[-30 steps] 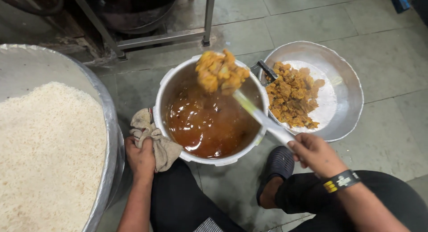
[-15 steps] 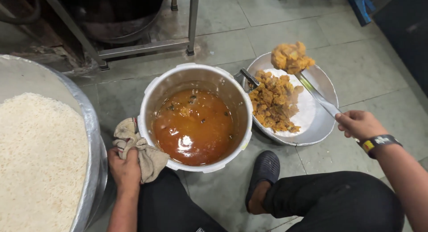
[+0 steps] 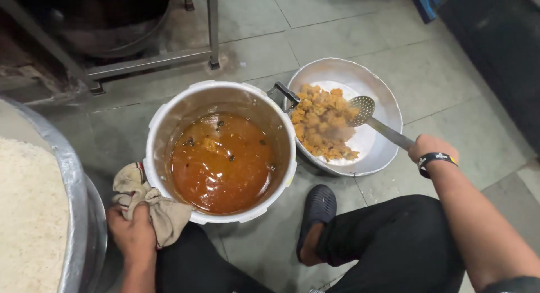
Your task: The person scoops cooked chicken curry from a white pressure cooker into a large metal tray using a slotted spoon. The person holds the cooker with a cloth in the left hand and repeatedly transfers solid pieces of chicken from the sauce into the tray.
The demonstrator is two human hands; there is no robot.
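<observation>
My left hand point(image 3: 132, 234) grips a beige cloth point(image 3: 151, 206) pressed against the rim of a large metal pot point(image 3: 169, 115) that holds orange-brown gravy. My right hand point(image 3: 428, 148), with a black band on the wrist, holds the handle of a slotted metal ladle point(image 3: 363, 110). The ladle's bowl is empty and tilted over a wide metal bowl point(image 3: 388, 96) to the right of the pot. A heap of fried golden pieces point(image 3: 320, 121) lies in that bowl, right beside the ladle.
A big metal vessel of white rice point(image 3: 34, 214) fills the left edge. A metal stand with legs point(image 3: 212, 28) and a dark vessel are behind the pot. My foot in a black sandal point(image 3: 318, 211) rests on the tiled floor between pot and bowl.
The ladle carried golden pieces from above the pot across to the metal bowl and tipped them out. It now sits empty against the heap. My left hand stayed on the cloth.
</observation>
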